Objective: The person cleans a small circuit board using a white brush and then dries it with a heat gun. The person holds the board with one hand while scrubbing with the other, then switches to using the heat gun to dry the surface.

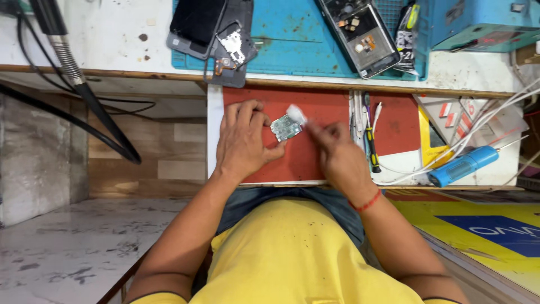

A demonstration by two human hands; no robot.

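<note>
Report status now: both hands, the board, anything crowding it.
Left hand pins small circuit board on red mat. Right hand holds white wad at board's corner. Screwdriver and cables lie right, apart.

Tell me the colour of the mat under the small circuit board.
Red mat, seen in the head view, beneath the circuit board.

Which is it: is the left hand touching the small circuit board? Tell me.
Touching. The head view shows the left hand pinning the small circuit board on the red mat, fingertips on its edges.
</note>
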